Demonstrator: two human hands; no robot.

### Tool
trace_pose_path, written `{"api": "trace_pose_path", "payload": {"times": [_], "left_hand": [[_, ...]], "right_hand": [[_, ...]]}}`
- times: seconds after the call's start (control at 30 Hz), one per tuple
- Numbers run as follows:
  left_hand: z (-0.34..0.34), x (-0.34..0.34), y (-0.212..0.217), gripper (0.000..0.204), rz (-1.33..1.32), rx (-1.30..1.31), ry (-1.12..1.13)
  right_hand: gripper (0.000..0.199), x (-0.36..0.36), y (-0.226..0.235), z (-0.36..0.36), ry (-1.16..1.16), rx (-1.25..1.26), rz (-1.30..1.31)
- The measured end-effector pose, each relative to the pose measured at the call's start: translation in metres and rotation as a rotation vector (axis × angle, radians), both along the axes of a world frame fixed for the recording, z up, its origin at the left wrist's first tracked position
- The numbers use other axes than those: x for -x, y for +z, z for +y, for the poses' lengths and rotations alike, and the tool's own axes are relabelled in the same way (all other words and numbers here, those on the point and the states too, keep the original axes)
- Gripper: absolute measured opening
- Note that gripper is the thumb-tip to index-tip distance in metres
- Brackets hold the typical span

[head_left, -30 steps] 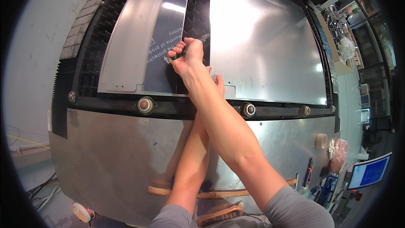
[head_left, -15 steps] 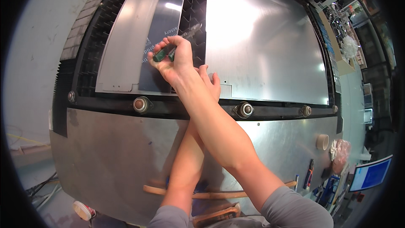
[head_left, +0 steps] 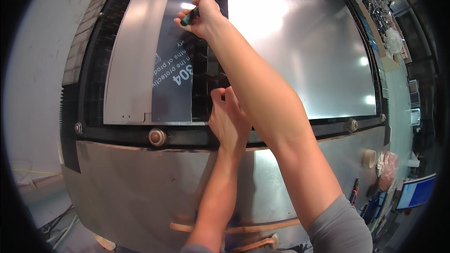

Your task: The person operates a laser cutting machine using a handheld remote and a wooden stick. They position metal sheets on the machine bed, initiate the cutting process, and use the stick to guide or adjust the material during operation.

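My right hand [head_left: 201, 16] is wrapped round green-handled pliers [head_left: 191, 17], reaching far over the dark gap between the sheets. The silver jaws of the pliers point away, up and to the right. Nearer, my left hand [head_left: 230, 119] lies at the near-left corner of a large, shiny metal sheet [head_left: 309, 65]. Its fingers are bent, and my right forearm, crossing above, covers part of them. What they hold is hidden. Left of the gap lies a strip with dark printed film [head_left: 171, 98], beside a narrower bare metal sheet [head_left: 129, 65].
Dark toothed slats [head_left: 204, 72] show in the gap. Ball rollers [head_left: 157, 137] line the black front rail. On the grey metal apron [head_left: 136, 182] in front are a tape roll [head_left: 369, 158] and a wooden stick [head_left: 262, 229]. A screen [head_left: 415, 192] stands at the right.
My right hand has moved farther away along the gap with the pliers. My left hand shows more, lower in the picture. The whole view has shifted slightly.
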State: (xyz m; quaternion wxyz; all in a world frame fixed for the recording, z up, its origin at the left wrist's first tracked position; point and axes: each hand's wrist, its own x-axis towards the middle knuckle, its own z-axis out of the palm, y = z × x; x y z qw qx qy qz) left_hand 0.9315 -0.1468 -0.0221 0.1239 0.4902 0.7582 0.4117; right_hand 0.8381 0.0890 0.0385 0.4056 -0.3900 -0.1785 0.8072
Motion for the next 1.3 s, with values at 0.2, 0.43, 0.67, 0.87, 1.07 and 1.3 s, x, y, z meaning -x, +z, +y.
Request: {"api": "trace_pose_path", "payload": {"times": [0.2, 0.43, 0.67, 0.87, 1.07, 1.3], "left_hand": [[0.001, 0.002, 0.002, 0.036, -0.082, 0.128, 0.033], [-0.002, -0.001, 0.000, 0.032, -0.029, 0.053, 0.020], [-0.002, -0.003, -0.003, 0.029, 0.011, 0.002, 0.007], [-0.003, -0.003, 0.000, 0.026, 0.023, -0.020, 0.001], [-0.004, -0.002, 0.000, 0.024, 0.001, -0.012, -0.014], [-0.006, 0.000, -0.001, 0.029, -0.013, -0.013, -0.031]], "right_hand": [[0.034, 0.011, -0.015, 0.053, -0.039, -0.011, -0.034], [0.030, 0.023, -0.021, 0.083, -0.108, 0.062, -0.087], [0.029, 0.024, -0.022, 0.085, -0.160, 0.060, -0.150], [0.032, 0.028, -0.019, 0.086, -0.162, 0.136, -0.135], [0.022, 0.027, -0.015, 0.085, -0.236, 0.184, -0.035], [0.014, 0.029, -0.018, 0.082, -0.258, 0.213, 0.059]]}}
